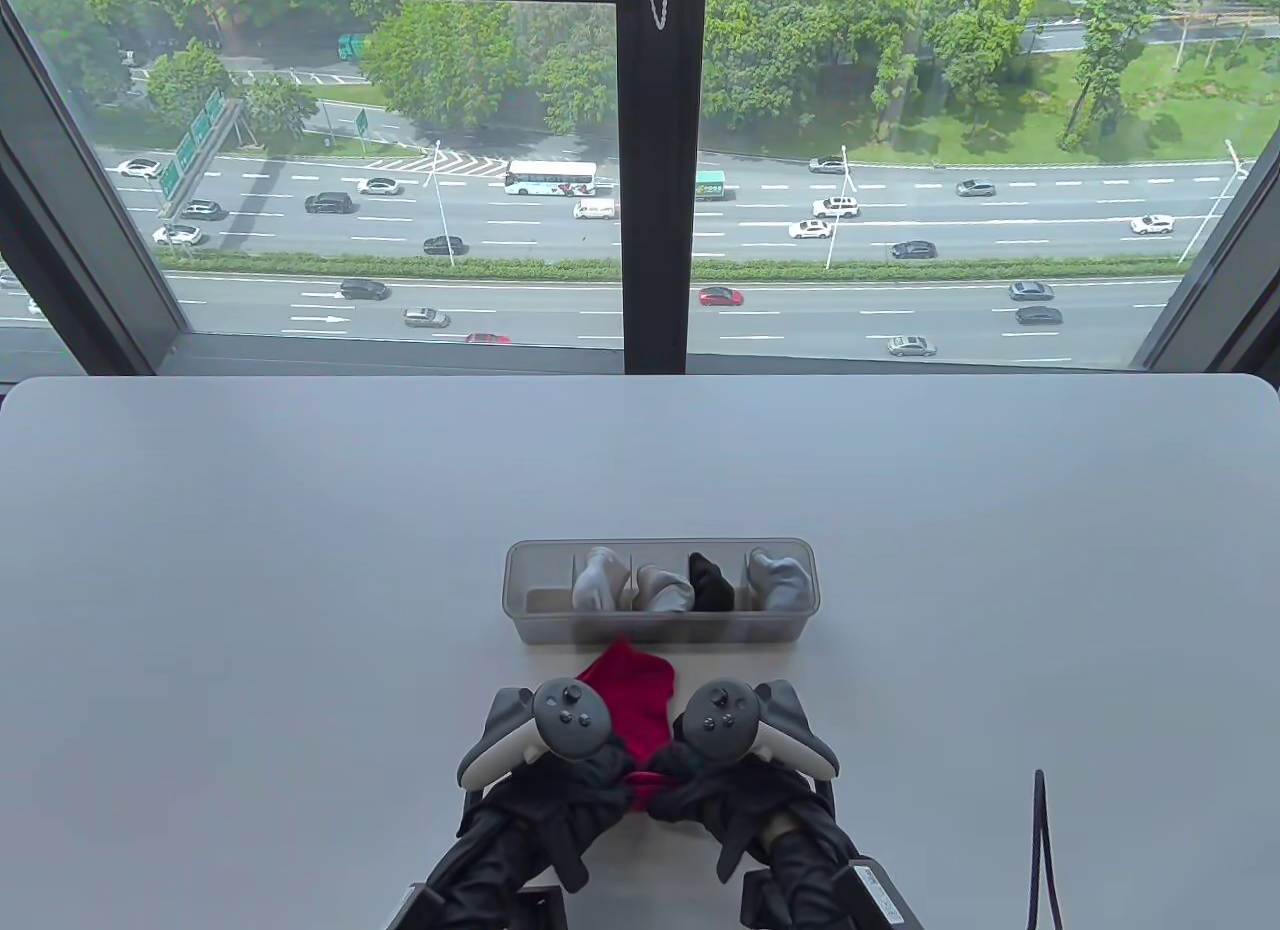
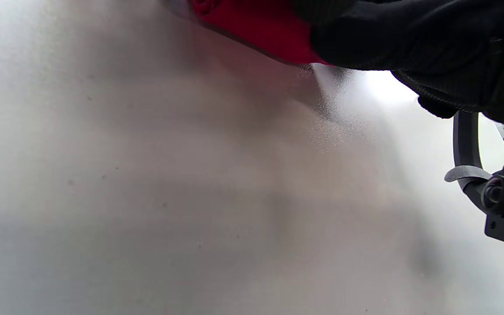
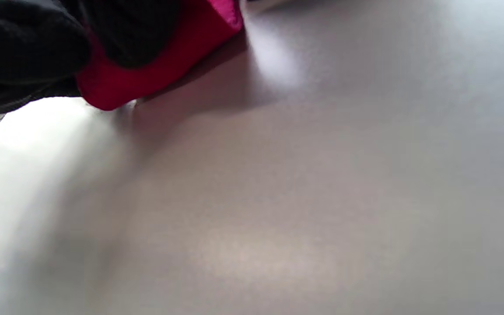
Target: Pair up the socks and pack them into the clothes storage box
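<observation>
A red sock [image 1: 633,697] lies on the white table [image 1: 250,590] just in front of the clear storage box [image 1: 530,620]. My left hand [image 1: 590,780] and right hand [image 1: 690,780], both in black gloves, meet at its near end and grip the red fabric between them. The box has several compartments; rolled grey socks [image 1: 600,578], a black pair [image 1: 710,582] and another grey pair [image 1: 778,577] fill most of them, and the leftmost is empty. In the left wrist view red sock [image 2: 256,26] shows under my fingers [image 2: 409,39]; in the right wrist view red sock [image 3: 164,65] bulges below the fingers [image 3: 24,48].
A window fills the space behind the table's far edge. A thin dark cable [image 1: 1042,850] stands at the near right. Bare tabletop spreads to the left, right and behind the box.
</observation>
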Tool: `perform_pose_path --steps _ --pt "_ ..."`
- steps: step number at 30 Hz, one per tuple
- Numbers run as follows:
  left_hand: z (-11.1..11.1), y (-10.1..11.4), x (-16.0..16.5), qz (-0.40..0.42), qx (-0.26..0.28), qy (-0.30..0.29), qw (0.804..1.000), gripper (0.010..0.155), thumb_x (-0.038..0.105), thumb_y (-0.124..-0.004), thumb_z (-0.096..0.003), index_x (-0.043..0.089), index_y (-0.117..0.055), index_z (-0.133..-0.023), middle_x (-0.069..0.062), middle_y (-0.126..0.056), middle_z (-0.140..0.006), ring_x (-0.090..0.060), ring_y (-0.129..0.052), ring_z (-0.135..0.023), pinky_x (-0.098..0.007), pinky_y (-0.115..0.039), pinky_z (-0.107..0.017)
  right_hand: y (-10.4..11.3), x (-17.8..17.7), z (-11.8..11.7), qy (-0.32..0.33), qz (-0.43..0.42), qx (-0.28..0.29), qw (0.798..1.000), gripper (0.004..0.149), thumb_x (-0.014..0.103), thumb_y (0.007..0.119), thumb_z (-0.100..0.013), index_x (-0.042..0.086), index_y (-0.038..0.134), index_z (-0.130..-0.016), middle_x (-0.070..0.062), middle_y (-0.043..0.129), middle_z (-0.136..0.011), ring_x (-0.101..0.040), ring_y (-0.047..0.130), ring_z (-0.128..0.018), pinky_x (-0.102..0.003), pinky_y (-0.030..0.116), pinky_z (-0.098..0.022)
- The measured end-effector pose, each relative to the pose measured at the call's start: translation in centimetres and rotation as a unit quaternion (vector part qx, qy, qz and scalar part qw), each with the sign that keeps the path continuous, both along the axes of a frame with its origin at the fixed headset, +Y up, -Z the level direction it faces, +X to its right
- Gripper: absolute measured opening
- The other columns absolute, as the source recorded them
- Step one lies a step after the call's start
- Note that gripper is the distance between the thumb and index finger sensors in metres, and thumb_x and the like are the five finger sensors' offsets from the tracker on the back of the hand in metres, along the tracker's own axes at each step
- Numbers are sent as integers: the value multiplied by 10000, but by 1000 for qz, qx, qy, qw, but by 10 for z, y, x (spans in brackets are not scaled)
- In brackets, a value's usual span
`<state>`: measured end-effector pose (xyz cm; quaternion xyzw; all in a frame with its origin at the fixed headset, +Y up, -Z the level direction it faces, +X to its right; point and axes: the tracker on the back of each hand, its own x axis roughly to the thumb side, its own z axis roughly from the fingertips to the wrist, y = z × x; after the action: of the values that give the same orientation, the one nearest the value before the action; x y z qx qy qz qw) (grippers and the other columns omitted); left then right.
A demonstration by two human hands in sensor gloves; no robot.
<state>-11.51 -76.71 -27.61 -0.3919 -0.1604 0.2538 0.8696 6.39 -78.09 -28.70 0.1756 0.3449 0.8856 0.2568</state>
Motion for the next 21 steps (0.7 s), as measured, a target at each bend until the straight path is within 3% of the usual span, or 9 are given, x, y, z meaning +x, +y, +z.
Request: perform_pose_path --steps 1,3,5,7,11,14,18,21 --pt "0 1 1 -7 7 -2 1000 671 346 -649 -576 197 -208 -1060 -179 -219 -1178 -511 -71 -1048 -726 -155 -707 0 1 0 -6 -10 -3 1000 398 375 650 -581 241 667 -955 -240 155 -1118 -469 -27 -977 -655 63 -678" --pt "1 3 4 -28 43 2 999 551 287 -646 -579 216 -351 -1038 -178 -279 -1175 -522 -131 -1057 -729 -179 -713 0 4 -1 -24 -30 -2 999 391 369 606 -597 202 699 -938 -244 187 -1122 -461 -10 -984 -646 66 -681" --pt "1 5 4 -20 79 10 997 429 234 -620 -584 128 -587 -998 -159 -438 -1160 -507 -264 -1075 -727 -243 -723 -2 3 -1 -27 -37 -13 999 396 352 578 -613 135 728 -909 -234 168 -1119 -445 -37 -977 -632 37 -672" --pt "1 4 4 -18 82 14 996 417 213 -596 -584 95 -633 -982 -154 -465 -1153 -501 -284 -1076 -729 -251 -724 -1 2 0 -25 -27 -4 999 403 361 583 -615 134 725 -916 -236 169 -1119 -451 -31 -977 -636 48 -674" --pt "2 2 4 -14 74 4 997 420 185 -543 -578 27 -648 -953 -165 -407 -1161 -500 -239 -1074 -728 -236 -726 -2 4 0 6 -32 -35 999 570 409 668 -586 198 479 -1080 -254 75 -1112 -455 -87 -954 -627 18 -662" --pt "1 3 5 -10 72 4 997 425 189 -532 -578 17 -657 -946 -176 -403 -1159 -506 -236 -1071 -728 -236 -725 -1 5 -1 -5 -31 -28 999 445 359 676 -590 197 626 -1001 -243 107 -1119 -445 -63 -966 -620 36 -673" --pt "2 2 4 -4 78 13 997 430 211 -534 -587 37 -648 -964 -175 -420 -1158 -500 -248 -1073 -728 -236 -723 -1 2 -1 -2 -25 -30 999 418 312 623 -606 122 632 -978 -250 93 -1107 -456 -75 -952 -632 29 -662" --pt "3 0 3 0 46 -4 999 617 374 -661 -567 72 -482 -1074 -168 -326 -1181 -489 -156 -1079 -737 -183 -712 -1 2 -1 -10 -24 -22 999 405 301 571 -616 94 633 -958 -248 117 -1109 -456 -56 -957 -632 44 -664"
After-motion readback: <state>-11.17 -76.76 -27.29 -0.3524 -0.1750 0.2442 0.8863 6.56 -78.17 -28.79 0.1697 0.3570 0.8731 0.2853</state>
